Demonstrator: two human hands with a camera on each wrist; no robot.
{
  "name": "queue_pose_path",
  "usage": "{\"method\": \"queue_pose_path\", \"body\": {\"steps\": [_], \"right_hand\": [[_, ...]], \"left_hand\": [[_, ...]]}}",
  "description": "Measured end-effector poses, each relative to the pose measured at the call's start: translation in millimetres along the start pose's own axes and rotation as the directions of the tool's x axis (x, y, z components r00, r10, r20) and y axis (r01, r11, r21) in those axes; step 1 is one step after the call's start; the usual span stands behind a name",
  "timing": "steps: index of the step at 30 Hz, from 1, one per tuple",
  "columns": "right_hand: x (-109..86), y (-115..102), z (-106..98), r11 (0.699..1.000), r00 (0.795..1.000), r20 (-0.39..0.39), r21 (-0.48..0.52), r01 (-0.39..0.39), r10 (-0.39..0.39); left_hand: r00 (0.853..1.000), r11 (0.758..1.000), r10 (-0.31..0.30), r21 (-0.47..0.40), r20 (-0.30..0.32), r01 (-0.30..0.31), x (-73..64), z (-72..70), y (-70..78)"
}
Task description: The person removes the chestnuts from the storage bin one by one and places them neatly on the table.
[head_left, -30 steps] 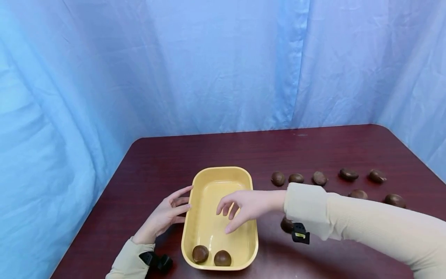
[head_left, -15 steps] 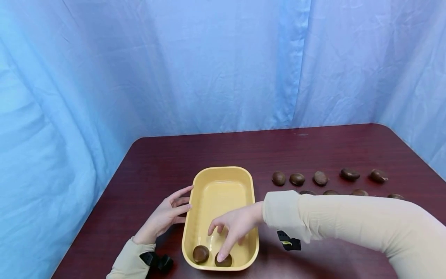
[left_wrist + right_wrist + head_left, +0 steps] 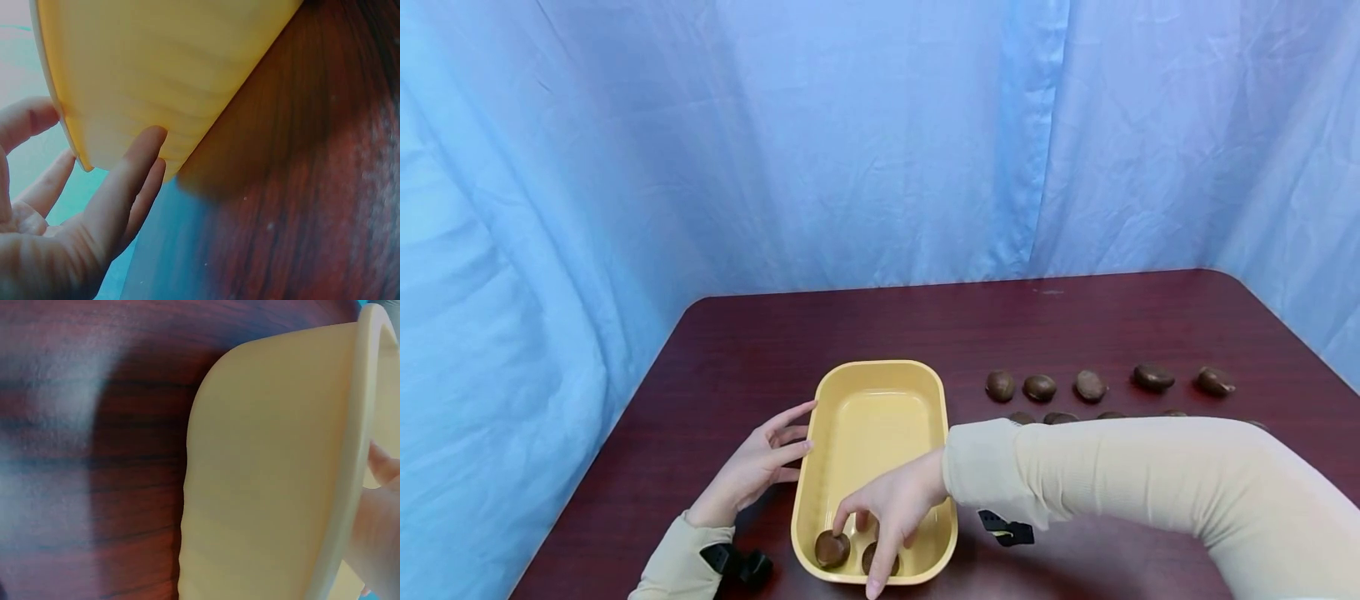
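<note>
A pale yellow rectangular tray stands on the table, with two round, glossy brown chestnuts near its front end. My left hand rests against the tray's left side, its fingers fairly straight; in the left wrist view the fingertips touch the outer wall. Reaching in over the right rim, my right hand has its fingers spread above the chestnuts. Its index finger meets the left chestnut, and its thumb extends past the front rim. The right chestnut is partly hidden beneath the hand. In the right wrist view the tray wall hides most of that hand.
Several more brown chestnuts lie in rows on the dark red table to the right, among them a back-row chestnut. The right sleeve covers part of the nearer row. Blue curtains hang behind and beside the table.
My right hand has moved from the tray's middle toward its front end, down to the two chestnuts. The left hand and the tray have stayed in place.
</note>
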State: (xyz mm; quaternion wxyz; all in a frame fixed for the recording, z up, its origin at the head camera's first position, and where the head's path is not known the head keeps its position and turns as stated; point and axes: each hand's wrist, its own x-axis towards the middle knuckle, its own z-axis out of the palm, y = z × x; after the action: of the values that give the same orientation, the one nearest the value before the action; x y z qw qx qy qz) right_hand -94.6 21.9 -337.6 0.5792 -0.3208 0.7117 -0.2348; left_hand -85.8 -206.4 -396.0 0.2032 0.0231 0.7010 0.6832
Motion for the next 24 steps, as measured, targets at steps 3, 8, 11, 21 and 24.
{"method": "queue_pose_path", "body": {"steps": [3, 8, 11, 21, 24], "right_hand": [[2.2, -0.9, 1.4, 0.996, 0.999, -0.003, -0.087, 0.031, -0.032], [4.4, -0.1, 2.7, 0.981, 0.996, -0.029, -0.177, 0.076, -0.083], [5.6, 0.4, 2.7, 0.979, 0.995, -0.024, -0.185, 0.091, -0.097], [7.6, 0.2, 12.1, 0.998, 0.996, 0.065, 0.009, 0.056, -0.057], [6.3, -0.5, 12.1, 0.997, 0.996, 0.047, 0.017, 0.078, -0.078]], "left_hand": [[1.0, 1.0, 0.001, 0.0, 0.0, -0.001, 0.0, -0.2, 0.4], [1.0, 1.0, -0.004, -0.004, 0.003, 0.004, 0.1, -0.1, 1.0], [1.0, 1.0, -0.004, -0.009, 0.007, 0.004, 0.3, -0.5, 0.8], [1.0, 1.0, 0.002, -0.025, 0.011, -0.002, -0.2, -0.9, -0.8], [1.0, 1.0, 0.008, -0.021, 0.014, -0.008, 0.6, -0.6, 0.1]]}}
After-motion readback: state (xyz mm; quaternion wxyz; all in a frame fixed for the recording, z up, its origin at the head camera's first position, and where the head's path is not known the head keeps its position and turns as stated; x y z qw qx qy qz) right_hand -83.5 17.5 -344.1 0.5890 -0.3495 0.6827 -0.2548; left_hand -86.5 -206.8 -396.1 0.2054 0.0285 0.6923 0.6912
